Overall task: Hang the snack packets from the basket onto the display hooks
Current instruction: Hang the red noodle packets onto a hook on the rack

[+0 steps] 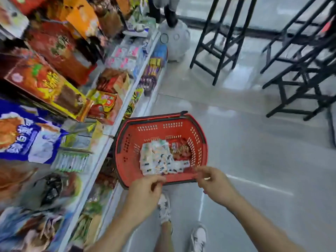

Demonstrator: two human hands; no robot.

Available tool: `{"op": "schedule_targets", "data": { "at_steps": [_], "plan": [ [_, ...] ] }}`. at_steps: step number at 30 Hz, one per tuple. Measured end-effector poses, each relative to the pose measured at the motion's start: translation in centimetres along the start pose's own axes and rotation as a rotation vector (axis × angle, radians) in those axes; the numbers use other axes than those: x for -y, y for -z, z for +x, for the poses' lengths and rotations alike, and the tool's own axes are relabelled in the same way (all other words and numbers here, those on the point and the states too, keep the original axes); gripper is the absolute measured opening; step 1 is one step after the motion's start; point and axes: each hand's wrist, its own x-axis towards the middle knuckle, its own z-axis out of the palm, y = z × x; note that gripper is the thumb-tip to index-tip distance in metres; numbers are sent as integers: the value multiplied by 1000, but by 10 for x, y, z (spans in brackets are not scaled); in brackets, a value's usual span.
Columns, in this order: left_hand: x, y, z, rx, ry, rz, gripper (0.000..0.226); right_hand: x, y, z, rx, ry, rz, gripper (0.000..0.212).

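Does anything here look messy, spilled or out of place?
Nothing looks spilled or damaged. The snack packets lie jumbled in the red basket, which sits on the floor beside the shelves; none have fallen out.

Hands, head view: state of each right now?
Left hand: fingers curled above the basket near rim; cannot tell if it holds anything.
Right hand: fingers curled too; cannot tell what, if anything, it pinches.

shelf (101,157) left — open floor (254,160) right
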Motion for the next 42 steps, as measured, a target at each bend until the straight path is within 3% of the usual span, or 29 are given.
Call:
{"op": "schedule_targets", "data": {
  "at_steps": [6, 14, 18, 25, 29, 32, 36, 42],
  "plan": [
    [89, -70, 124, 47, 58, 18, 28, -65, -84, 131, -80, -171, 201, 38],
    [202, -185, 290, 204, 51, 94, 35, -137, -167, 329, -26, -177, -7, 55],
    [240, -230, 337, 294, 7, 167, 43, -180, -183, 406, -77, -207, -81, 62],
    [276, -286, 397, 384, -74, 246, 50, -244, -194, 493, -46, -287, -285, 97],
    [279, -300, 417, 427, -84, 227, 59, -265, -200, 507, -107, -334, -98, 110],
    [280, -309, 428, 448, 8, 103, 59, -268, -206, 503, -170, -342, 74, 96],
    [277, -319, 435, 418, 80, -57, 53, -262, -205, 500, -152, -272, 96, 65],
    [272, -320, 447, 279, 202, 29, 47, -247, -211, 480, -171, -147, 330, 59]
  ]
}}
